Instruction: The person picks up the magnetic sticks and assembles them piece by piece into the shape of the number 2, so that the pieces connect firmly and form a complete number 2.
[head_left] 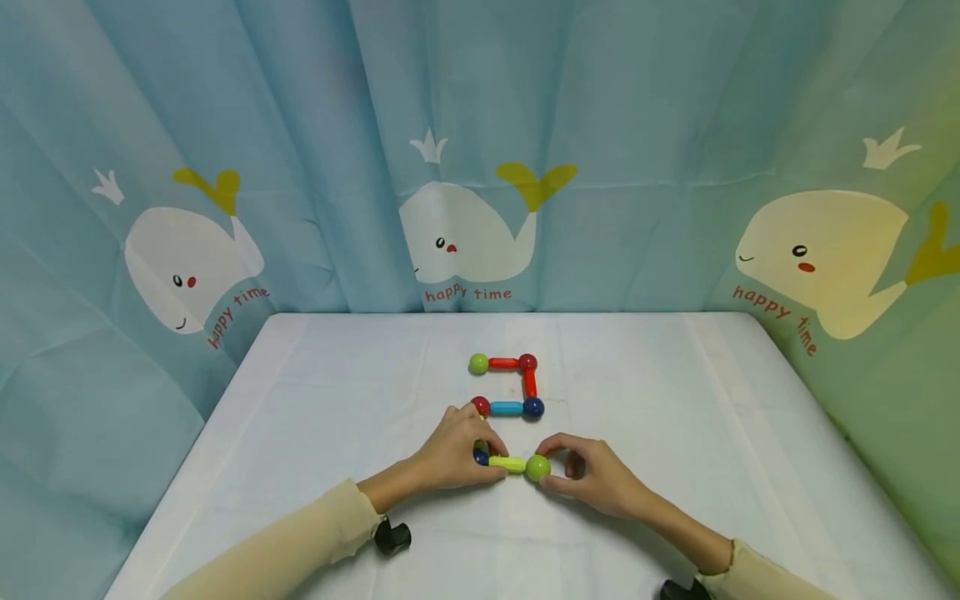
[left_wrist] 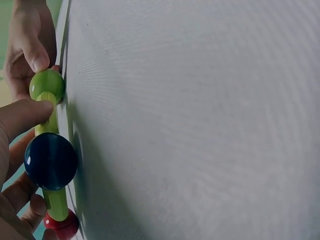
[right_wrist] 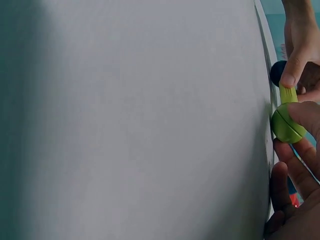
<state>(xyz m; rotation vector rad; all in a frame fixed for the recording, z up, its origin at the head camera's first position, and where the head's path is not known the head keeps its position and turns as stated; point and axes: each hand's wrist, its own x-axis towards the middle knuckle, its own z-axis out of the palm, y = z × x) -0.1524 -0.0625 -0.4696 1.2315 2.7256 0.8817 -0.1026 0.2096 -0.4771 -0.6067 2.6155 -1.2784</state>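
Note:
My left hand (head_left: pixel 453 450) pinches a yellow-green rod (head_left: pixel 513 464) between thumb and fingers. At the rod's right end is a green ball (head_left: pixel 537 467), which the thumb and fingertips of my right hand (head_left: pixel 600 477) grip. A dark blue ball (left_wrist: pixel 51 161) joins the rod's other end, partly covered by the left hand in the head view. From that ball a second yellow-green rod (left_wrist: pixel 56 205) runs to a red ball (head_left: pixel 480 405). Beyond it, a light blue rod (head_left: pixel 506 408) leads to another dark blue ball (head_left: pixel 533 408).
The chain goes on with an upright-lying red rod (head_left: pixel 530 383), a dark red ball (head_left: pixel 528 362), a second red rod (head_left: pixel 503 363) and a green ball (head_left: pixel 478 363). All lie on a white-covered table (head_left: pixel 360 375). A whale-print curtain (head_left: pixel 637 125) hangs behind its far edge.

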